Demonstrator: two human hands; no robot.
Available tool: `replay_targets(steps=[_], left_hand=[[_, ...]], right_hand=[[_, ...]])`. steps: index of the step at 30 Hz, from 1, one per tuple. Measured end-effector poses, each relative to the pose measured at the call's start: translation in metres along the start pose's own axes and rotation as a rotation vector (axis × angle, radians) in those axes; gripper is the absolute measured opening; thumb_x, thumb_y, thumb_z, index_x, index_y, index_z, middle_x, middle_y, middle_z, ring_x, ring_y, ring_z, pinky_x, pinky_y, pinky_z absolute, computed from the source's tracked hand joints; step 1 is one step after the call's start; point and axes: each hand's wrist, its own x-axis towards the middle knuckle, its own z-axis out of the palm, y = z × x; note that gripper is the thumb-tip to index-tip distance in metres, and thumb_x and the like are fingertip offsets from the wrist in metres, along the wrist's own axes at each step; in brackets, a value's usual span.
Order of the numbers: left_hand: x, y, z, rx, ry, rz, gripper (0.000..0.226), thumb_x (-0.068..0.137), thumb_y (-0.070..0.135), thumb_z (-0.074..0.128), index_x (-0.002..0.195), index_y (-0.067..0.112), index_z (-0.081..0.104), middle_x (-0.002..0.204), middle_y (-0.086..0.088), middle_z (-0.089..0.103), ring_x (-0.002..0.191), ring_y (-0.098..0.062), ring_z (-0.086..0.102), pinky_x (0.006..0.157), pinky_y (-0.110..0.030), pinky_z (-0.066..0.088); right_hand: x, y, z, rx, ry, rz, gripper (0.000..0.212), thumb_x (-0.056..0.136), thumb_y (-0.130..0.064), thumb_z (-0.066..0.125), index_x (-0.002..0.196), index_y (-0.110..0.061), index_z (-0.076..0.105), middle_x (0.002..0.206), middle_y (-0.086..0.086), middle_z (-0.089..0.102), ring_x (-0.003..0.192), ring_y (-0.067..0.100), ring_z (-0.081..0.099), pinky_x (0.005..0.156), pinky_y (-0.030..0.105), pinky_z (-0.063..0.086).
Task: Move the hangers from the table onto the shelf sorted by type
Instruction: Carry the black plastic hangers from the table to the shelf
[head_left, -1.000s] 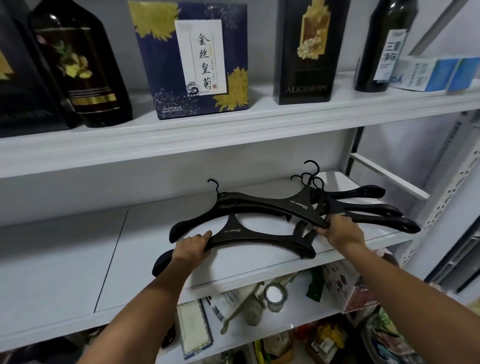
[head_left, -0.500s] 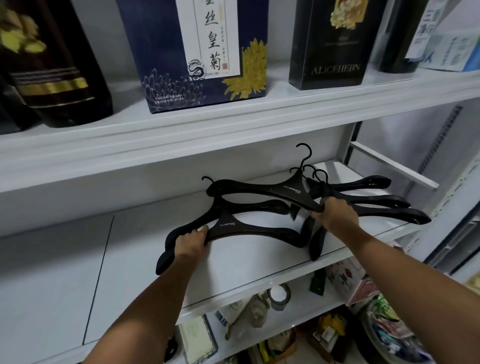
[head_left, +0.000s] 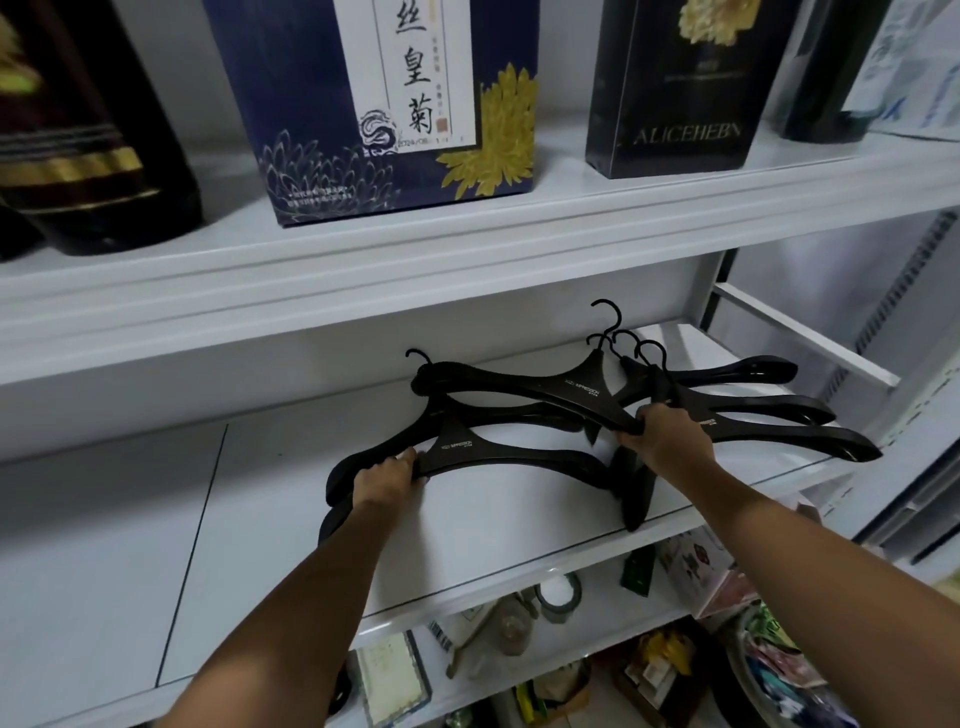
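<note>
Black plastic, broad in the shoulders: the front hanger (head_left: 498, 454), whose left arm the left grip (head_left: 387, 478) holds with fingers and thumb curled round it, just beside the lettered neck. More dark arm ends show under this grip; how many hangers it holds cannot be told. The right grip (head_left: 667, 436) is closed in the same way on the right arm of a second hanger (head_left: 571, 387), which lies farther back and crosses over the first. Whether either hanger rests fully on the surface cannot be told.

Just beside the right grip lies a stack of hangers (head_left: 753, 415), its three arms fanning toward the right edge of the white middle shelf (head_left: 260, 519). All the hooks point to the back wall. The whole group occupies the right half of this shelf, between its front edge and the back; two dark arm ends reach the front edge below the right grip.

On the upper shelf (head_left: 467, 244) stand a dark bottle (head_left: 78, 156), a blue box (head_left: 322, 104) with gold flowers and a black box (head_left: 675, 104). Below the front edge, a roll of tape (head_left: 558, 595) lies among mixed goods.
</note>
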Motion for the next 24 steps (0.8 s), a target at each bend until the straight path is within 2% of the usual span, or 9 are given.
replay_targets(steps=[5,8,11,14,17,18,20,22,24], left_hand=[[-0.020,-0.006,0.003,-0.080,0.019,-0.013,0.049,0.095,0.047,0.044,0.132,0.015,0.040,0.132,-0.010,0.045,0.124,-0.030,0.040,0.096,-0.043,0.040],[-0.037,-0.016,0.010,-0.023,0.096,-0.030,0.050,0.095,0.051,0.041,0.131,0.017,0.040,0.133,-0.009,0.044,0.123,-0.030,0.042,0.103,-0.040,0.033],[-0.056,-0.030,0.012,-0.086,0.205,-0.002,0.044,0.097,0.046,0.039,0.131,0.018,0.043,0.131,-0.006,0.046,0.121,-0.026,0.044,0.103,-0.033,0.032],[-0.077,-0.043,0.002,-0.097,0.311,0.007,0.031,0.099,0.032,0.039,0.123,0.016,0.050,0.124,-0.005,0.054,0.116,-0.025,0.050,0.095,-0.032,0.035],[-0.098,-0.059,-0.015,-0.085,0.378,-0.027,0.025,0.093,0.016,0.047,0.115,0.013,0.060,0.113,-0.008,0.061,0.106,-0.029,0.055,0.088,-0.035,0.038],[-0.105,-0.064,-0.023,-0.078,0.404,-0.045,0.024,0.089,0.009,0.050,0.109,0.011,0.063,0.107,-0.009,0.063,0.101,-0.031,0.056,0.085,-0.036,0.040],[-0.117,-0.069,-0.038,-0.081,0.482,-0.085,0.022,0.073,-0.008,0.056,0.085,0.006,0.068,0.086,-0.013,0.065,0.084,-0.034,0.062,0.073,-0.038,0.043],[-0.127,-0.071,-0.052,-0.069,0.548,-0.150,0.020,0.057,-0.017,0.059,0.062,0.002,0.063,0.067,-0.015,0.062,0.064,-0.036,0.061,0.062,-0.037,0.044],[-0.131,-0.072,-0.063,-0.087,0.571,-0.247,0.016,0.060,-0.016,0.058,0.059,-0.001,0.062,0.067,-0.017,0.061,0.063,-0.036,0.058,0.062,-0.037,0.043]], right_hand=[[-0.005,-0.016,0.011,-0.029,-0.011,-0.094,0.030,0.087,-0.038,0.063,0.105,-0.014,0.064,0.104,0.013,0.064,0.103,0.034,0.060,0.080,0.036,0.047],[-0.006,-0.025,0.017,-0.063,-0.031,-0.148,0.030,0.087,-0.038,0.063,0.103,-0.014,0.063,0.104,0.013,0.064,0.105,0.034,0.059,0.081,0.035,0.045],[-0.007,-0.034,0.021,-0.091,-0.046,-0.163,0.036,0.088,-0.042,0.063,0.106,-0.011,0.062,0.107,0.013,0.063,0.104,0.034,0.059,0.084,0.036,0.048],[-0.010,-0.043,0.027,-0.115,-0.054,-0.208,0.034,0.088,-0.041,0.063,0.105,-0.011,0.063,0.108,0.014,0.063,0.103,0.035,0.060,0.084,0.035,0.047],[-0.014,-0.051,0.036,-0.144,-0.071,-0.261,0.032,0.089,-0.041,0.062,0.101,-0.012,0.064,0.104,0.012,0.065,0.099,0.032,0.062,0.080,0.033,0.047],[-0.015,-0.053,0.040,-0.146,-0.081,-0.274,0.032,0.089,-0.041,0.061,0.099,-0.012,0.064,0.103,0.011,0.066,0.099,0.031,0.063,0.080,0.033,0.048],[-0.018,-0.057,0.048,-0.139,-0.096,-0.296,0.032,0.088,-0.043,0.061,0.096,-0.012,0.064,0.102,0.011,0.067,0.099,0.031,0.063,0.081,0.034,0.049],[-0.022,-0.060,0.057,-0.145,-0.096,-0.321,0.034,0.087,-0.045,0.061,0.097,-0.012,0.064,0.103,0.010,0.066,0.101,0.031,0.063,0.082,0.034,0.049],[-0.024,-0.060,0.065,-0.168,-0.100,-0.347,0.034,0.086,-0.045,0.061,0.099,-0.014,0.063,0.103,0.009,0.067,0.101,0.029,0.063,0.081,0.033,0.048]])
